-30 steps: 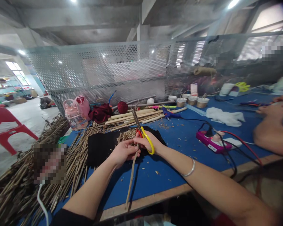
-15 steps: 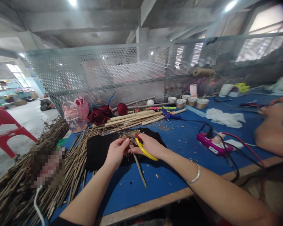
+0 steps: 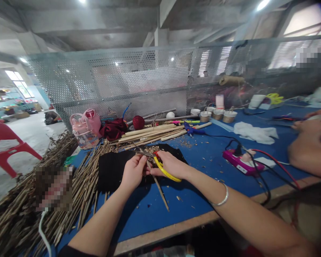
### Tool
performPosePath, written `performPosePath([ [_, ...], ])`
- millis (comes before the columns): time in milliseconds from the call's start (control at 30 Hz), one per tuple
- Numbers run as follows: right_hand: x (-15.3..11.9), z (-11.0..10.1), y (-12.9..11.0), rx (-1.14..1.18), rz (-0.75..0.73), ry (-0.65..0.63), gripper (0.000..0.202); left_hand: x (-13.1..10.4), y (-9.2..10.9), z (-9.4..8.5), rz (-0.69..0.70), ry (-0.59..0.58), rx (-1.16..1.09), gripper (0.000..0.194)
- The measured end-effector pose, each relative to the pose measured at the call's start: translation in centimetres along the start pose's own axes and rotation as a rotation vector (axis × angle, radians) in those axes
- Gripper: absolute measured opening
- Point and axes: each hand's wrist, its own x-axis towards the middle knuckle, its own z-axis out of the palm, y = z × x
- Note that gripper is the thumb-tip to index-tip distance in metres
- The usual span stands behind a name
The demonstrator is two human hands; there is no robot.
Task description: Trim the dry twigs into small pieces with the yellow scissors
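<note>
Pinched in my left hand [image 3: 134, 171] is a thin brown stick [image 3: 161, 193], whose near end slants down toward the table's front edge. My right hand [image 3: 171, 165] is closed around scissors [image 3: 166, 173] with yellow and red handles. Their dark blades point left, above the stick and close to my left fingertips. Both hands work over a black cloth [image 3: 110, 171] strewn with wood chips and shavings. The exact contact between blades and stick is too small to make out.
Cut twigs [image 3: 87, 182] are heaped at the left. Pale peeled sticks [image 3: 149, 134] and a blue glue gun [image 3: 192, 130] lie behind the cloth. At right are a purple power strip [image 3: 242, 162] with cables, a white glove [image 3: 254, 132] and a co-worker's arm [image 3: 309, 151].
The stick's near end has swung slightly to the right. The scissors and my right hand have shifted a little; both hands keep their holds.
</note>
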Motion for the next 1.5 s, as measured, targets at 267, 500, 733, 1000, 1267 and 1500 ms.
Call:
performPosePath([
  [267,-0.1,0.6,0.0,0.1,0.006,-0.066,0.051,0.2,-0.4,-0.2,-0.004,-0.017,0.059,0.034],
  [500,-0.3,0.7,-0.5,0.174,0.058,-0.035,0.048,0.2,-0.5,-0.3,0.048,-0.018,0.096,0.032],
  [733,-0.2,1.0,-0.4,0.11,0.072,-0.05,0.049,0.1,-0.6,-0.4,0.066,-0.016,0.117,0.031],
  [1000,0.3,1.3,-0.9,0.041,0.073,0.064,0.055,0.1,-0.3,-0.3,0.115,0.001,0.111,0.033],
  [1267,0.2,1.1,-1.1,0.037,0.088,0.042,0.054,-0.2,-0.3,-0.2,0.17,0.037,0.187,0.034],
  [1500,0.2,1.4,-1.1,0.035,0.121,0.037,0.052,-0.1,-0.7,-0.5,0.223,0.09,0.312,0.034],
])
